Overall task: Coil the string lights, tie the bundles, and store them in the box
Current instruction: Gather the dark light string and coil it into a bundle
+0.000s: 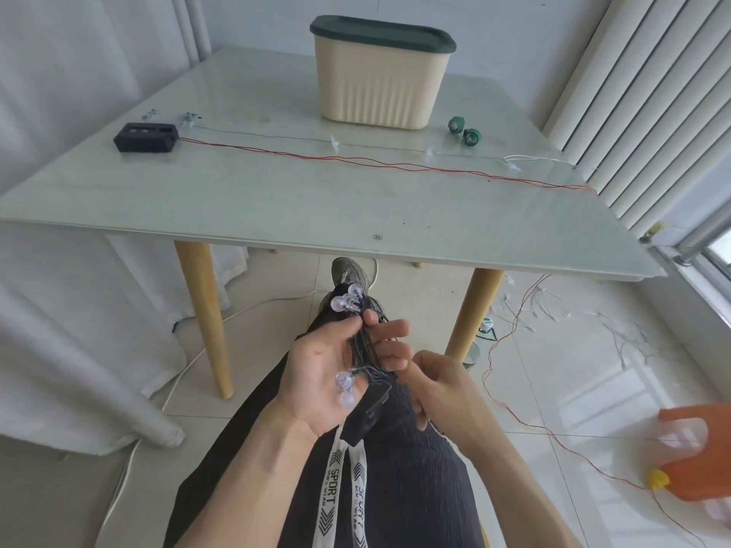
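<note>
We hold a coiled bundle of dark-wired string lights with clear round bulbs (358,350) over our lap, the left hand (336,373) curled round it while the right hand (439,385) pinches what seems to be a wire at its side, though the fingertips are hidden. The tying step appears in hand. Next we must secure the bundle and open the cream ribbed box with dark green lid (381,73), closed on the pale glass-topped table (277,207), where a red-wired string (395,166) lies uncoiled.

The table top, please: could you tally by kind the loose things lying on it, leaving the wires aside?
Storage box with dark green lid: 1
Black battery box: 1
Green tape rolls: 2
Total: 4
</note>
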{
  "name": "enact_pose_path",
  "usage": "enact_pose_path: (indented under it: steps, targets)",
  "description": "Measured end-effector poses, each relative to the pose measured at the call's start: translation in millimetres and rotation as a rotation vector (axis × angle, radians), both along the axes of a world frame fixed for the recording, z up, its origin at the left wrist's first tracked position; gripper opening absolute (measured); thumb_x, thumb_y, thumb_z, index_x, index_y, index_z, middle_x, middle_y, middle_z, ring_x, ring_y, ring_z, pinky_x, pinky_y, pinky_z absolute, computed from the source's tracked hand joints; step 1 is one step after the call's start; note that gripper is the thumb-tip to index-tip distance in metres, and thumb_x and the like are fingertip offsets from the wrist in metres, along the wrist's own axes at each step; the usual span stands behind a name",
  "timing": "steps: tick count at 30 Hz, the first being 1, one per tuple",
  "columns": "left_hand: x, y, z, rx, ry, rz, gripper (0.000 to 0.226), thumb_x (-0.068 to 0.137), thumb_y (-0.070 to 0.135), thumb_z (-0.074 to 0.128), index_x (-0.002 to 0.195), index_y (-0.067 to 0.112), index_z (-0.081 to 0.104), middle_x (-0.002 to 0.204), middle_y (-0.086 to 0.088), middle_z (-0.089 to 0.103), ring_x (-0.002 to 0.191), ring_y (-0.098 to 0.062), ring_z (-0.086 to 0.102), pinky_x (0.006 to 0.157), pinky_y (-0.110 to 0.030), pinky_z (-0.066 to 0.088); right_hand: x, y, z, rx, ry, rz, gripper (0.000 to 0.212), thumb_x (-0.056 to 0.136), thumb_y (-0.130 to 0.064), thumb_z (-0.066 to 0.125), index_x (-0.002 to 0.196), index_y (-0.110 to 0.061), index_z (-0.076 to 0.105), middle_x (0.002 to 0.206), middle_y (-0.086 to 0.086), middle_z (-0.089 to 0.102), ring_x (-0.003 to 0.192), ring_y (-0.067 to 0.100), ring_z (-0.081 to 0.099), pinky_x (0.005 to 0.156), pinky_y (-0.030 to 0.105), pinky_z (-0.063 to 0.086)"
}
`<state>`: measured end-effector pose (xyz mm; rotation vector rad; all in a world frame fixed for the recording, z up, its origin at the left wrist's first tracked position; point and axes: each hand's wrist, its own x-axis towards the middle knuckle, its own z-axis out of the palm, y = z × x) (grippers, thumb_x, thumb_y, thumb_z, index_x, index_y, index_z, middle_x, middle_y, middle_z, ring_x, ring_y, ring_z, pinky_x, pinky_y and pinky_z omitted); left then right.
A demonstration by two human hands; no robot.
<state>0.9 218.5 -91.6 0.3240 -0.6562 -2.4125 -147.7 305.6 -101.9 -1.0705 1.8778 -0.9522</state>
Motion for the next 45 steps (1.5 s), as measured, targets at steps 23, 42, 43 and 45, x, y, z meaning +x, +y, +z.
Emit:
enact_pose_path:
  steps: [23, 42, 43, 45]
  targets:
    - [4, -21, 10, 0.091, -0.467, 0.559, 0.021, 0.103, 0.023, 0.047, 0.089, 0.019, 0.062, 0.064, 0.006, 0.069, 0.044, -0.007, 0.058, 0.033, -0.015, 0.022, -30, 43, -19, 0.059, 0.096, 0.147, 0.042, 0.1, -0.044, 0.053, 0.07, -0.017, 0.065, 0.056, -0.003, 0.058, 0.056, 0.007, 0.053, 0.06, 0.016, 0.041]
    - [-21, 12, -1, -0.191, -0.482, -0.002, 0.023, 0.104, 0.01, 0.039, 0.094, 0.0, 0.057, 0.104, -0.033, 0.069, 0.094, -0.043, 0.069, 0.079, -0.041, 0.057, -8, 39, 35, -0.023, 0.013, 0.526, 0.018, 0.092, -0.024, 0.07, 0.077, -0.02, 0.079, 0.051, -0.013, 0.048, 0.052, 0.01, 0.04, 0.055, 0.02, 0.034]
    - [-23, 17, -1, -0.205, -0.489, -0.05, 0.023, 0.102, 0.01, 0.041, 0.091, 0.003, 0.06, 0.101, -0.03, 0.069, 0.09, -0.039, 0.069, 0.08, -0.042, 0.054, -9, 37, 40, -0.074, 0.014, 0.529, 0.019, 0.092, -0.024, 0.069, 0.076, -0.02, 0.078, 0.051, -0.014, 0.048, 0.054, 0.012, 0.046, 0.064, 0.02, 0.041]
    - [-27, 23, -2, -0.21, -0.51, -0.092, 0.022, 0.099, 0.008, 0.047, 0.085, 0.005, 0.064, 0.091, -0.022, 0.067, 0.076, -0.029, 0.064, 0.069, -0.036, 0.049, -14, 33, 48, -0.152, 0.016, 0.489, 0.021, 0.092, -0.025, 0.068, 0.073, -0.018, 0.076, 0.053, -0.007, 0.048, 0.057, 0.023, 0.047, 0.073, 0.035, 0.05]
